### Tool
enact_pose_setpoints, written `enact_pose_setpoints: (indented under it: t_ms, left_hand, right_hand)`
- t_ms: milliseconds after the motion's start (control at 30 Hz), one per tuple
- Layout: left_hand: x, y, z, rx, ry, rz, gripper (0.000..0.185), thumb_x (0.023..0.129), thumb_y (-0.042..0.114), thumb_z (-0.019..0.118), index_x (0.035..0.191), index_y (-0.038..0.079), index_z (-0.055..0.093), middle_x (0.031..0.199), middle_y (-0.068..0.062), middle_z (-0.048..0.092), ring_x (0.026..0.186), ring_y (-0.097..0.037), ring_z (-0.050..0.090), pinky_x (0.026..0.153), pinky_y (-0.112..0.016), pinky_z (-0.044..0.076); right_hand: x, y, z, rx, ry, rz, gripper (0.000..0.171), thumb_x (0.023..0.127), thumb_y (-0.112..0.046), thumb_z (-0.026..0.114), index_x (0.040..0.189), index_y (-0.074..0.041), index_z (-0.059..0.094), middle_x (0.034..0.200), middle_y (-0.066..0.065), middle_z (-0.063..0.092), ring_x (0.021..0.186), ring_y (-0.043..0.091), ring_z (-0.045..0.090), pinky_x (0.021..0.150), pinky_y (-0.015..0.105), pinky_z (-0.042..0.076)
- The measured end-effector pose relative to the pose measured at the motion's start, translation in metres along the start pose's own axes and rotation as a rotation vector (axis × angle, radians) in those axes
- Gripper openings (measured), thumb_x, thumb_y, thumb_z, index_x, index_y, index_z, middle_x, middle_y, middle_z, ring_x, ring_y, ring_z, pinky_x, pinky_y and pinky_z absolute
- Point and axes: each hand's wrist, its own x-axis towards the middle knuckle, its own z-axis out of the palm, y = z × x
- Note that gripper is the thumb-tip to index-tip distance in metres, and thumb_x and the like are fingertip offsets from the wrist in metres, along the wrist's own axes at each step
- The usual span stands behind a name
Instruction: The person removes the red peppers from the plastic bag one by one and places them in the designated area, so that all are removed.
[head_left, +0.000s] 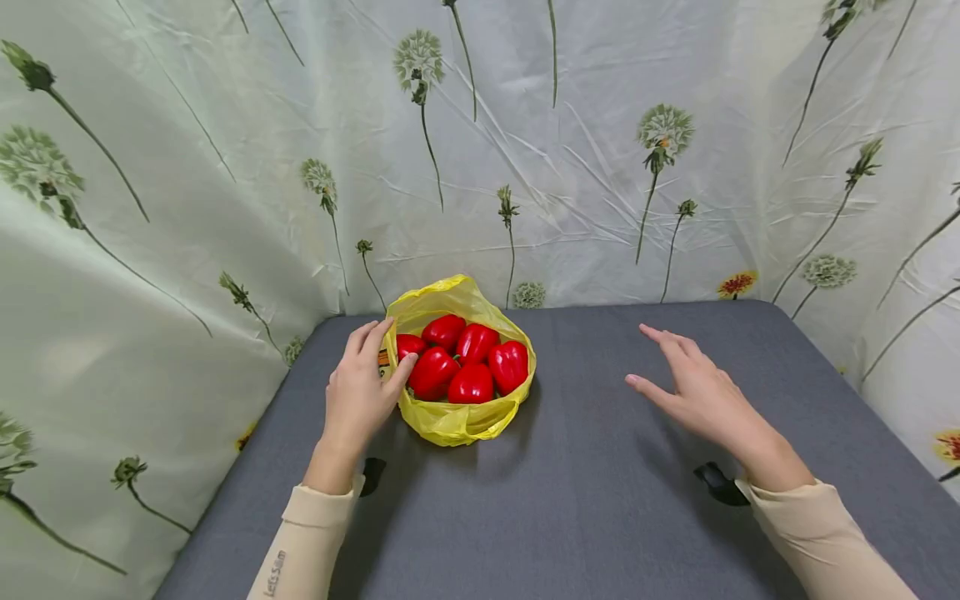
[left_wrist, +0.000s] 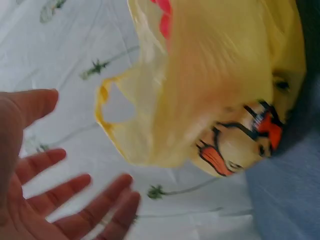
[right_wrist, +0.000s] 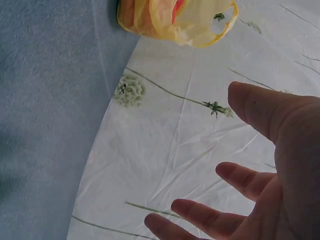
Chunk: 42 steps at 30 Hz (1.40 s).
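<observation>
While left hand [head_left: 358,392] touches yellow bag [head_left: 450,421], right hand [head_left: 693,387] hovers, fingers spread.

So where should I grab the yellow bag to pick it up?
Probably by the loop handles of the yellow bag, coming from above. Its mouth lies open around the red peppers, so lifting both handles together should keep them from spilling out.

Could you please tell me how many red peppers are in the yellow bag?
6 red peppers show, clustered in the yellow bag by the left hand; more may lie hidden underneath.
</observation>
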Motion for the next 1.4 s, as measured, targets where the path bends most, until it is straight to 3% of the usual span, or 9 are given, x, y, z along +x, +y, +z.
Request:
enact_pose_setpoints:
  t_ms: [100,267,367,667,733,933,1167,1400]
  left_hand:
    - [0.003,-0.012,0.004,-0.091,0.031,0.005,0.062,0.1,0.032,0.077,0.155,0.013,0.056,0.154,-0.019,0.055,0.114,-0.041,0.072,0.088,-0.065,0.058]
    - [0.003,-0.031,0.014,-0.216,0.008,-0.067,0.064,0.098,0.03,0.078,0.155,0.011,0.056,0.15,-0.02,0.056,0.107,-0.04,0.078,0.081,-0.054,0.064]
    - [0.001,-0.041,0.02,-0.248,-0.027,-0.106,0.065,0.098,0.031,0.078,0.156,0.012,0.055,0.15,-0.019,0.056,0.107,-0.039,0.078,0.08,-0.052,0.065]
    - [-0.005,-0.06,0.038,-0.313,-0.144,-0.132,0.078,0.098,0.036,0.078,0.163,0.011,0.041,0.147,-0.024,0.052,0.12,-0.045,0.07,0.1,-0.061,0.058]
    - [-0.006,-0.062,0.041,-0.322,-0.141,-0.129,0.078,0.099,0.033,0.078,0.164,0.01,0.04,0.145,-0.024,0.053,0.12,-0.045,0.07,0.101,-0.061,0.058]
    - [-0.008,-0.065,0.046,-0.346,-0.099,-0.084,0.076,0.098,0.019,0.078,0.164,0.012,0.041,0.144,-0.023,0.054,0.112,-0.043,0.073,0.087,-0.055,0.064]
    - [-0.011,-0.068,0.051,-0.336,-0.083,-0.054,0.07,0.097,0.009,0.075,0.161,0.012,0.047,0.146,-0.024,0.054,0.109,-0.041,0.074,0.086,-0.05,0.062]
    - [-0.011,-0.067,0.051,-0.329,-0.069,-0.024,0.064,0.098,0.007,0.072,0.159,0.01,0.052,0.151,-0.021,0.054,0.11,-0.038,0.073,0.083,-0.04,0.06]
  right_hand:
    - [0.002,-0.004,0.001,0.021,-0.008,-0.02,0.083,0.105,-0.053,0.064,0.17,-0.014,0.029,0.167,0.03,0.036,0.136,0.053,0.053,0.103,0.077,0.042]
    - [0.007,-0.011,0.004,0.044,-0.018,-0.048,0.079,0.105,-0.047,0.066,0.167,-0.011,0.034,0.161,0.028,0.044,0.123,0.042,0.061,0.1,0.068,0.048]
    - [0.011,-0.017,0.007,0.062,-0.028,-0.068,0.077,0.105,-0.045,0.067,0.167,-0.012,0.036,0.157,0.025,0.05,0.131,0.043,0.058,0.099,0.065,0.049]
    - [0.028,-0.039,0.022,0.117,-0.074,-0.123,0.072,0.105,-0.039,0.07,0.165,-0.013,0.04,0.161,0.021,0.051,0.138,0.047,0.058,0.104,0.065,0.052]
    - [0.033,-0.044,0.025,0.133,-0.079,-0.139,0.071,0.105,-0.037,0.07,0.164,-0.012,0.04,0.161,0.021,0.05,0.139,0.047,0.058,0.104,0.064,0.053]
    - [0.054,-0.063,0.036,0.189,-0.106,-0.191,0.07,0.104,-0.034,0.071,0.163,-0.012,0.041,0.156,0.021,0.056,0.136,0.044,0.061,0.104,0.061,0.055]
    - [0.081,-0.093,0.05,0.247,-0.192,-0.202,0.068,0.104,-0.034,0.07,0.162,-0.01,0.043,0.155,0.02,0.057,0.139,0.041,0.059,0.11,0.057,0.053]
    - [0.105,-0.114,0.06,0.283,-0.266,-0.198,0.063,0.104,-0.035,0.068,0.159,-0.012,0.046,0.152,0.022,0.06,0.134,0.04,0.063,0.106,0.053,0.056]
